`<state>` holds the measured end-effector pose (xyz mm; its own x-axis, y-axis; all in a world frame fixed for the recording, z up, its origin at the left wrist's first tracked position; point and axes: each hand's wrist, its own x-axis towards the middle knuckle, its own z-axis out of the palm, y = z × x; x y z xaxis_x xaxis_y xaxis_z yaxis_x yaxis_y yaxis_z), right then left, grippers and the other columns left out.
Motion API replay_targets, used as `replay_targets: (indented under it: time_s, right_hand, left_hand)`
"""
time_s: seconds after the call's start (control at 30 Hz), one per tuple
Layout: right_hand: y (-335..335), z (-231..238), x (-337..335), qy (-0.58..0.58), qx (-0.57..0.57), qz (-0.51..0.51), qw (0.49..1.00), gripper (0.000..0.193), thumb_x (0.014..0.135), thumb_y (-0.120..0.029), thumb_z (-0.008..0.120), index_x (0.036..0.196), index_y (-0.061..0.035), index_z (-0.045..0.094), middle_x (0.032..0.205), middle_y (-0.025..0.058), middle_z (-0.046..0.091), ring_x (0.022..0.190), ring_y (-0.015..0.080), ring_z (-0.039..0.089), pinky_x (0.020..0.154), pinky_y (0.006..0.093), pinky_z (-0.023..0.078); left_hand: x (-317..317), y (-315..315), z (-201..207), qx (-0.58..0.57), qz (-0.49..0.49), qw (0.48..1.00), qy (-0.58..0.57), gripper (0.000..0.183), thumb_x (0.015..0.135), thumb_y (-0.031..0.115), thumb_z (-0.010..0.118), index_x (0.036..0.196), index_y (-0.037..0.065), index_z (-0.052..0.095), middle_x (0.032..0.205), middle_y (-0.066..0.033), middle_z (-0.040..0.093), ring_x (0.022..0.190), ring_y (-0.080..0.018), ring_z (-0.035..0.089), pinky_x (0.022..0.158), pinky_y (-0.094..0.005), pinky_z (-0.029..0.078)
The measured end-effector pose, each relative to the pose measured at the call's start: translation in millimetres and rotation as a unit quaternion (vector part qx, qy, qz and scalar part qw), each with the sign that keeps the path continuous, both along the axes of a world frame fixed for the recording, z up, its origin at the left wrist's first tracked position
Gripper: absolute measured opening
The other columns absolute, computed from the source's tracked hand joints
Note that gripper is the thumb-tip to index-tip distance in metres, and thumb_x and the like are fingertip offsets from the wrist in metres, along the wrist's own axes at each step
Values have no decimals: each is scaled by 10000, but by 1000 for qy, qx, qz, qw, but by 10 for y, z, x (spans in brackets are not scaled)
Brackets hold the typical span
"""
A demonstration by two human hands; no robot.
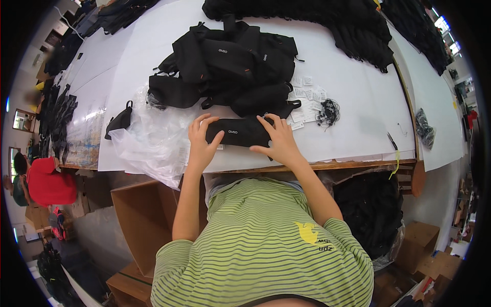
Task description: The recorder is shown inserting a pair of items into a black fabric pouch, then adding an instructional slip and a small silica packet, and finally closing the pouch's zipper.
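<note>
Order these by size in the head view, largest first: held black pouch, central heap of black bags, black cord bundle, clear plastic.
1. Central heap of black bags
2. Clear plastic
3. Held black pouch
4. Black cord bundle

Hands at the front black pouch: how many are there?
2: the left hand at the left end of the pouch, the right hand at its right end. Both show; parts of some fingers may be hidden.

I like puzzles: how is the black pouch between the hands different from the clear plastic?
The pouch is black; the plastic is see-through. The pouch is neat; the plastic is crumpled. The pouch is between the left hand and right hand; the plastic lies left of both. Both are at the white table.
</note>
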<state>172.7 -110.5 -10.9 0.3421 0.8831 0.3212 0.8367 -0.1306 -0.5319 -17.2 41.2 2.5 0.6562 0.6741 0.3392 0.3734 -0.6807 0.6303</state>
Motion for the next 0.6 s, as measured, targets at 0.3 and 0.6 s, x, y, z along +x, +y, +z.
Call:
replay_targets:
  time_s: [0.3,0.6]
  right_hand:
    - [254,304,531,424,142,32,894,316,801,-186,733,1024,-6,600,893,18,628,741,92,566,638,233,471]
    - [1147,438,704,479,105,-49,870,776,860,-222,650,1457,-70,177,1075,141,602,901,193,611,794,280,501]
  left_hand:
    - [-467,29,-547,-107,153,982,-16,416,816,141,608,1184,-5,479,1136,-183,520,1063,-346,487,922,-409,379]
    - [-366,-39,-439,18,177,978,108,474,785,228,673,1153,-21,508,1134,-198,489,1058,-361,460,936,-435,365]
